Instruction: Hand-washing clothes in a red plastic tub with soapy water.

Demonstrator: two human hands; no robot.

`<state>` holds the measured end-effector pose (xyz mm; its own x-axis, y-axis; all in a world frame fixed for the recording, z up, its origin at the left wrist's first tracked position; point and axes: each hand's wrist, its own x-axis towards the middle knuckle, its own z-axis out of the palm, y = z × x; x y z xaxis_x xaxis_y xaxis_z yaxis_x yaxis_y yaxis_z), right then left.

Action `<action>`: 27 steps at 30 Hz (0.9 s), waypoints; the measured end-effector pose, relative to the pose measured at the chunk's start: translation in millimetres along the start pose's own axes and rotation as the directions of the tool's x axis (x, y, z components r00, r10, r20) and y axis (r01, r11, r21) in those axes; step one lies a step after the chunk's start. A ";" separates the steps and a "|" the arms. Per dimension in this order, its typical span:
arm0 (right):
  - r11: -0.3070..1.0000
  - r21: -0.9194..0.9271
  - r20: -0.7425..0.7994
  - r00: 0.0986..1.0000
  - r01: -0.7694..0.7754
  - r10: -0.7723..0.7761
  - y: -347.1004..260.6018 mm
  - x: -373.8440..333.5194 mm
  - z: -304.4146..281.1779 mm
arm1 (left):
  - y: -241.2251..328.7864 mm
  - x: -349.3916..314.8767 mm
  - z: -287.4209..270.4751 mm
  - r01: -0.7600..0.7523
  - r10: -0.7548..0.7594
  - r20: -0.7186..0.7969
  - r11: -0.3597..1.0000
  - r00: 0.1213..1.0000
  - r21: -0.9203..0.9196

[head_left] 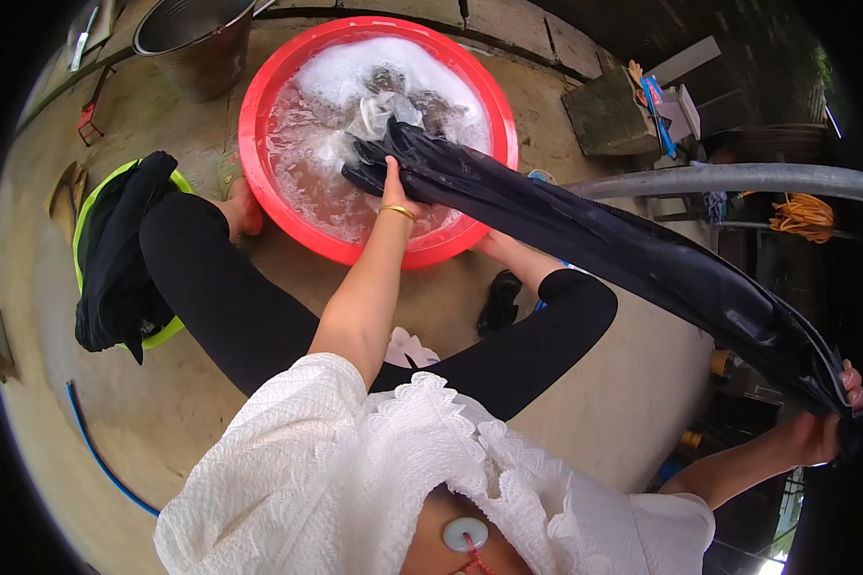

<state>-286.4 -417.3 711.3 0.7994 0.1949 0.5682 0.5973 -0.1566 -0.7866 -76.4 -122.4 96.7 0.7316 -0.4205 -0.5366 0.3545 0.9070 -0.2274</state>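
Right hand (821, 433) is clamped on one end of this long black garment (604, 230), way out on the right. Left hand (408, 196) has a grip near its other end, right over the red basin (250, 134) at the far middle, which has sudsy water (393, 67) in it. Over on the left, a lime-green tub (168, 333) has more black fabric (125, 244) hanging over its rim.
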 end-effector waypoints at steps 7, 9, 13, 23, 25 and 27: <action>0.963 -0.230 -0.331 0.942 -0.139 0.057 25.4 -46.7 -70.4 | 50.9 65.8 -13.1 -0.210 0.199 -0.133 0.975 0.971 -0.073; 0.973 -0.104 -0.484 0.865 -0.206 0.132 24.9 -49.0 -84.6 | 15.1 60.0 7.8 -0.032 0.012 -0.198 0.994 0.980 -0.100; 0.978 -0.011 -0.593 0.790 -0.207 0.160 41.5 -32.4 -123.1 | 0.7 47.8 2.0 -0.251 0.257 -0.206 0.966 0.944 0.054; 0.862 0.017 -0.691 0.617 -0.506 0.376 162.3 28.7 -137.0 | 14.3 35.7 -77.6 0.108 -0.063 -0.264 0.982 0.963 0.158; 0.729 -0.366 -0.613 0.739 -0.579 0.279 195.5 41.1 -191.5 | 10.7 29.0 -85.9 0.240 -0.147 -0.397 0.951 0.906 0.195; 0.814 -0.031 -0.673 0.615 -0.579 0.412 250.2 71.4 -95.5 | 20.9 9.2 -102.5 0.213 -0.124 -0.361 0.953 0.924 0.217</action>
<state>-73.7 -535.0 578.1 0.7807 -0.5960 0.1879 0.0252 -0.2704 -0.9624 -121.9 -104.9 3.8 0.4223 -0.4927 -0.7609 0.6199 0.7694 -0.1542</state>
